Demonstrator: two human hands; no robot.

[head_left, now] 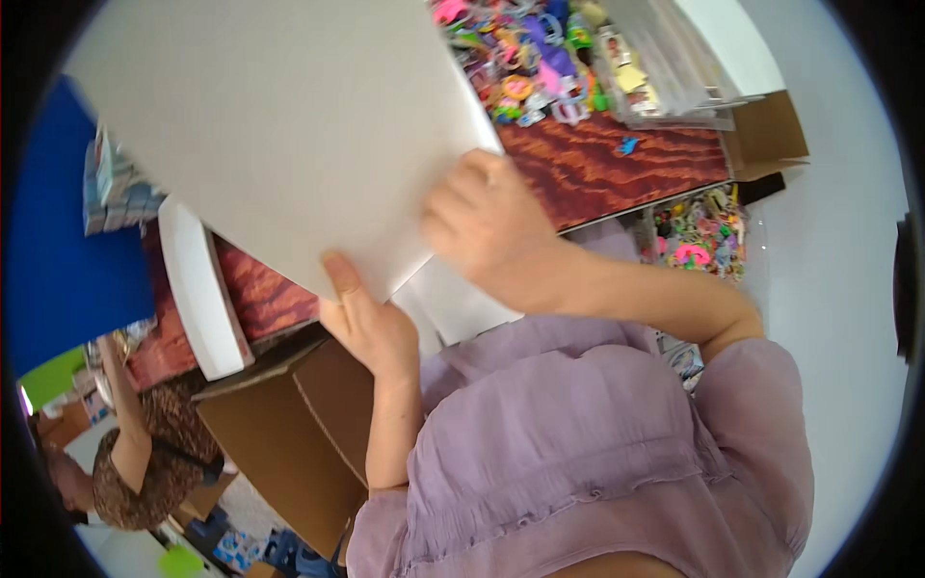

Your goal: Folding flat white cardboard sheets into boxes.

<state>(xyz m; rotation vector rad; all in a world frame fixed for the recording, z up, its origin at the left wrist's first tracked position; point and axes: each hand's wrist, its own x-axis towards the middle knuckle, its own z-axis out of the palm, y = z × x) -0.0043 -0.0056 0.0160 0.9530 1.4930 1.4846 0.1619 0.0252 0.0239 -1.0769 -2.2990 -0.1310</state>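
Observation:
A large white board (270,116) is tilted up in front of me and covers much of the upper left. With its thumb on the near face at the lower corner, my left hand (371,328) grips the board; the fingers behind are hidden. My right hand (491,226) is closed at the board's lower right edge, its fingers curled against it and slightly blurred. Beyond that edge lies a heap of small colourful plastic trinkets (525,67). Below the board, between my hands and my body, a white surface (453,303) shows in part.
The table (617,178) has a red-brown wavy pattern. Clear plastic sleeves (665,67) and a small blue piece (628,145) lie on it. A narrow white box (198,289), an open brown carton (289,433) and a bag of trinkets (699,236) are nearby. A co-worker (145,453) is lower left.

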